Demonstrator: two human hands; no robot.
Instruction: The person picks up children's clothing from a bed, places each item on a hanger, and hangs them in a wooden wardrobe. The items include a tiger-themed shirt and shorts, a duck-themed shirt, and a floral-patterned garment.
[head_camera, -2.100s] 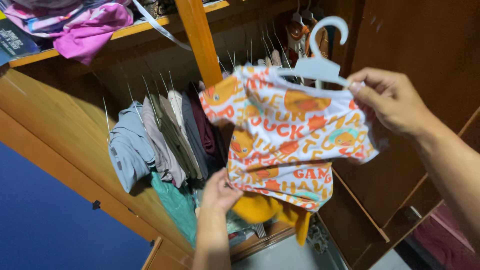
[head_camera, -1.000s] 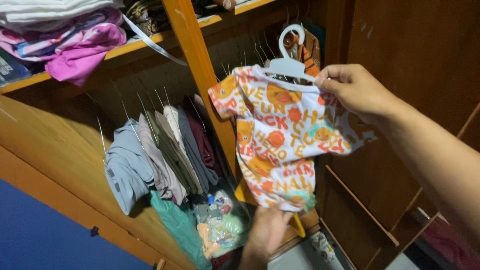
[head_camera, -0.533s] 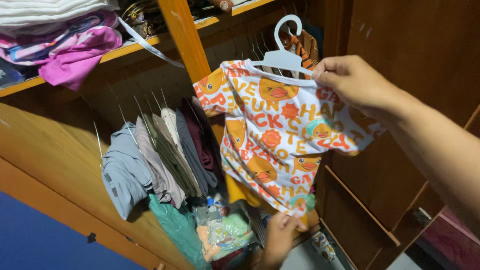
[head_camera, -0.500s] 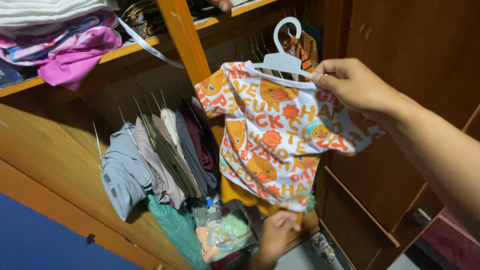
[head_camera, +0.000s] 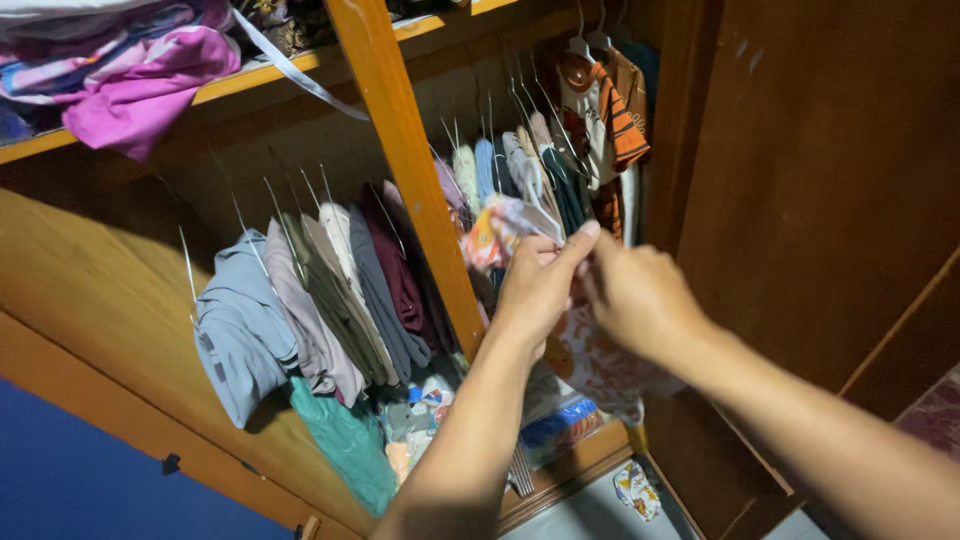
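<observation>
A small white shirt with orange duck print (head_camera: 600, 362) hangs low in the wardrobe's right section, bunched among other hung clothes; its sleeve (head_camera: 488, 232) pokes out left of my hands. My left hand (head_camera: 538, 285) and my right hand (head_camera: 640, 300) meet at the shirt's top, both pinching the fabric there. The hands cover the pale hanger, which I cannot see. Just behind my fingers is a tight row of small garments (head_camera: 530, 170) on wire hangers.
An orange wooden post (head_camera: 410, 170) divides the wardrobe. To its left hang grey, beige, olive and maroon clothes (head_camera: 310, 300). The shelf above holds pink folded clothes (head_camera: 140, 80). Packaged items (head_camera: 430, 420) lie at the bottom. A dark wooden door (head_camera: 820, 180) stands at right.
The duck-print shirt, earlier held up in front on its pale hanger, now sits inside the right section among hung clothes. My left hand rose from the hem to meet my right hand.
</observation>
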